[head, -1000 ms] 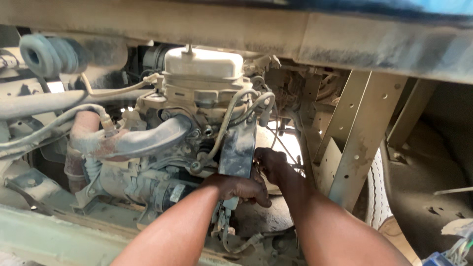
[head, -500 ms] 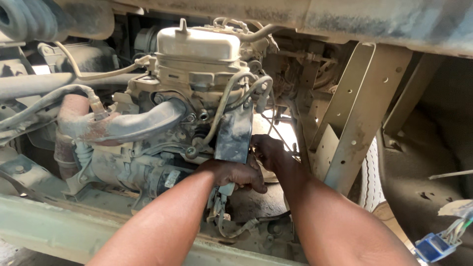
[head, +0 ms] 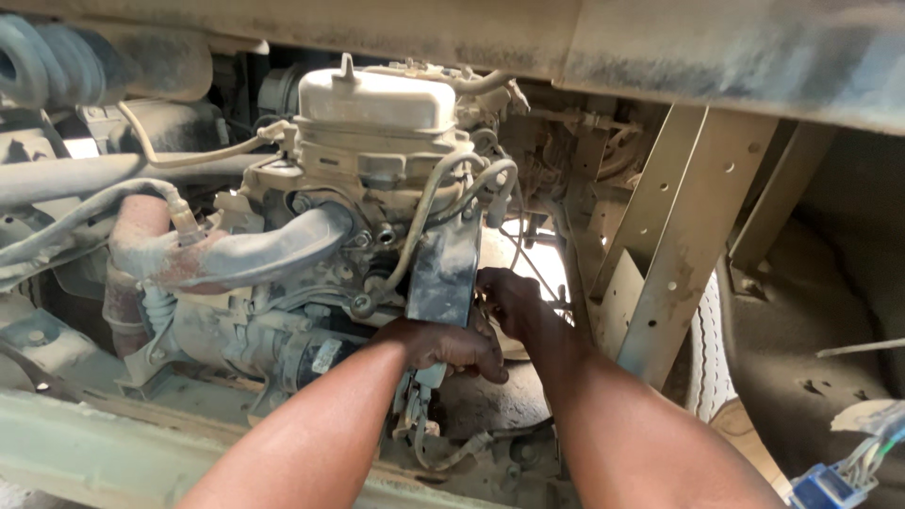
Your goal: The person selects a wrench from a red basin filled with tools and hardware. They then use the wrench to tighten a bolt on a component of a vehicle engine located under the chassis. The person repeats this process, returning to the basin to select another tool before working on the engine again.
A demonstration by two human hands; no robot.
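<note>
Got my left hand gripping the bottom of the dark bracket, right hand clenched behind it, so steady it, don't yank.

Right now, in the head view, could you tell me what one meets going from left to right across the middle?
Rusty curved pipe → dark bracket plate → right hand → perforated metal frame strut → white tyre sidewall.

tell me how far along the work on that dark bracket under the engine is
Done: nothing shows as finished; the dark bracket is on the engine, hoses attached around it. In hand: the left hand is closed at the bracket's lower end and the right hand reaches in behind its edge. What the fingers hold is hidden. Left: cannot be judged; loose wires hang below.
</note>
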